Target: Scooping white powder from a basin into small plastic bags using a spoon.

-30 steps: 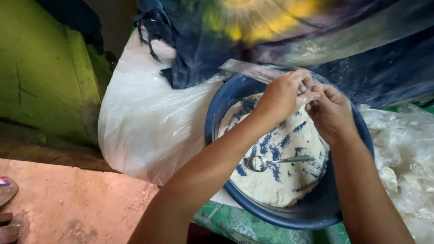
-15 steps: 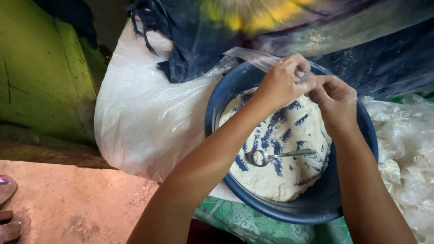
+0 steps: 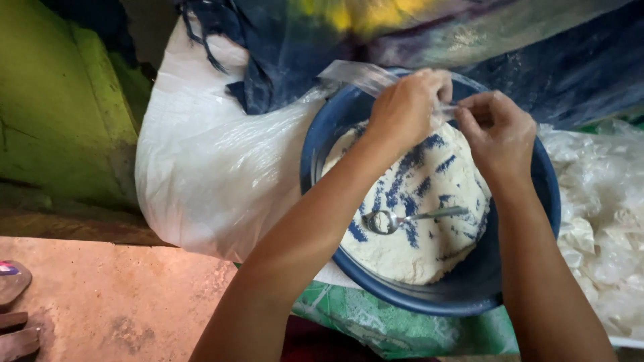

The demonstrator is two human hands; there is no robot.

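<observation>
Both hands meet over the blue bowl's [image 3: 322, 144] rim at about 1 o'clock. The left hand [image 3: 408, 107] has its grip closed on a small clear plastic bag [image 3: 355, 75]; the right hand [image 3: 500, 131] pinches the same bag's edge with fingertips. In the bowl's pale flour [image 3: 429, 248] lies a metal spoon [image 3: 396, 219]. A large white sack [image 3: 215, 167] sits at the bowl's 9 o'clock.

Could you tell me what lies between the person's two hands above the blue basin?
In the head view, a small clear plastic bag stretches between the left hand and right hand, pinched by both, over the flour-filled blue basin.
</observation>
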